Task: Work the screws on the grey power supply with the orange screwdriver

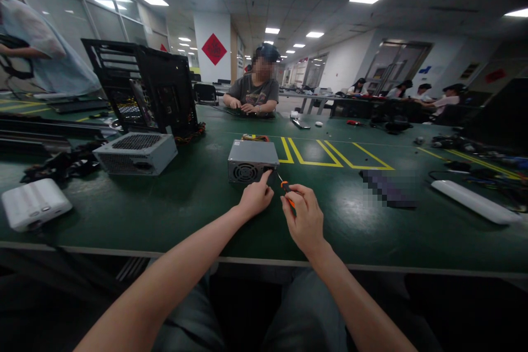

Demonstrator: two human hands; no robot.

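Observation:
A grey metal power supply unit point(253, 152) sits on the green table, its fan grille and socket side facing me. My left hand point(256, 197) reaches to the socket at its right end; the index finger is stretched out and touches there, while the other fingers are loosely curled. Between the fingers of my right hand point(304, 214) is a screwdriver point(284, 185) with an orange and black handle. Its thin shaft points up and left at the unit's lower right corner. Whether the tip touches the metal cannot be made out. Coloured cables point(256, 138) lie behind the unit.
Left of me stand a second power supply point(160, 155), an open black computer case point(144, 88) and a white power bank point(36, 204). To the right lie a blurred dark object point(388, 190) and a white bar point(470, 201). A person point(253, 91) sits opposite.

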